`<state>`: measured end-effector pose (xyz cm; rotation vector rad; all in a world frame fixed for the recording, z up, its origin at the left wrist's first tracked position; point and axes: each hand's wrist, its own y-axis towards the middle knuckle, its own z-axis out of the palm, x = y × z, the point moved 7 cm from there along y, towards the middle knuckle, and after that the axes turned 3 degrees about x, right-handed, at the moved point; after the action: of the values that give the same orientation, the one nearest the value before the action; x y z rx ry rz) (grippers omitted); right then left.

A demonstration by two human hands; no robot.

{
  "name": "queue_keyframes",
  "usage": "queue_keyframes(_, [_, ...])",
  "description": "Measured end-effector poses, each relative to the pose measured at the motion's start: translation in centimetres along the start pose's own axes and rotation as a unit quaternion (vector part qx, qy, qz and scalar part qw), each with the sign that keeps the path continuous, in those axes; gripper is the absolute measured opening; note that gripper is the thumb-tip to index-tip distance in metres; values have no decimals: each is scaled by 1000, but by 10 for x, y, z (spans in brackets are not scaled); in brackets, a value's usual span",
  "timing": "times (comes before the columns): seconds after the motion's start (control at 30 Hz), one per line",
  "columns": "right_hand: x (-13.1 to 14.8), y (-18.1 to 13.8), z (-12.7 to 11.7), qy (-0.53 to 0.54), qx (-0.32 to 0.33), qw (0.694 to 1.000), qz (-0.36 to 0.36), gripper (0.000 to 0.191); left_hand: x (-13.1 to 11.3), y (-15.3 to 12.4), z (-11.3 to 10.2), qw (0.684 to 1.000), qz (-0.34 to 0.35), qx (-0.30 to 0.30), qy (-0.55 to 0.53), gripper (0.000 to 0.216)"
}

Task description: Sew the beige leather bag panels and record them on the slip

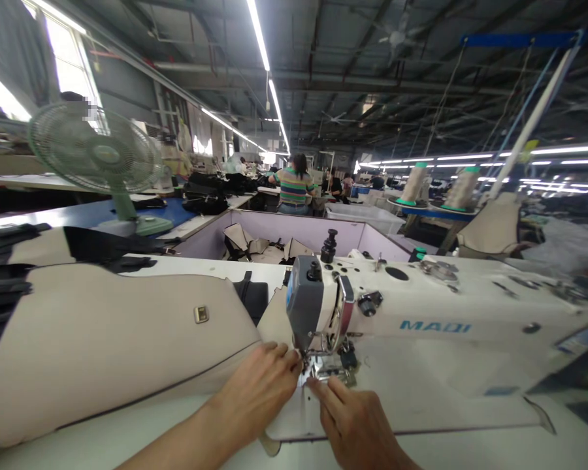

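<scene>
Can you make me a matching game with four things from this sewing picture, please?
Things:
1. Sewing machine
2. Fan
3. Thread cones
4. Left hand

Clues:
A. Pale green, with a round cage
B. Just below the grey machine head
C. White, with blue letters on its side
D. Upright on the right, with green tops

Right pairs: 1-C, 2-A, 3-D, 4-B

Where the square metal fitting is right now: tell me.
In the head view, the square metal fitting sits on the beige panel, toward its right end, left of the sewing machine's grey end cover and up-left of the left hand.
</scene>
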<state>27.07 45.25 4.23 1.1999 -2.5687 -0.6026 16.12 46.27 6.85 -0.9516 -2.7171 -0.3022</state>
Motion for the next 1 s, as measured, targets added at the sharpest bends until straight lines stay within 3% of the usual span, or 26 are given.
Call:
queue_keyframes(0.27, [4, 1, -5, 3, -21, 1000, -12, 33, -3, -3, -5, 1000, 5, -11, 3, 14])
queue_keyframes(0.4, [6, -1, -11, -5, -67, 998, -17, 31, -3, -1, -5, 1000, 7, -16, 11, 11])
queue_keyframes(0.63, [-7, -1, -23, 29, -111, 990, 81, 25, -2, -6, -7, 1000, -3, -18, 23, 11])
queue_keyframes(0.73, [-11, 0, -19, 41, -90, 991, 92, 27, 13, -27, -6, 999, -24, -22, 35, 16])
queue_keyframes(0.87, [-12, -3, -10, 90, -83, 991, 48, 25, 39, -74, 0, 996, -58, -16, 71, 28])
queue_keyframes(1.0, [-20, -4, 1, 151, -79, 984, 50, 22, 40, -125, 2, 991, -80, -19, 105, 36])
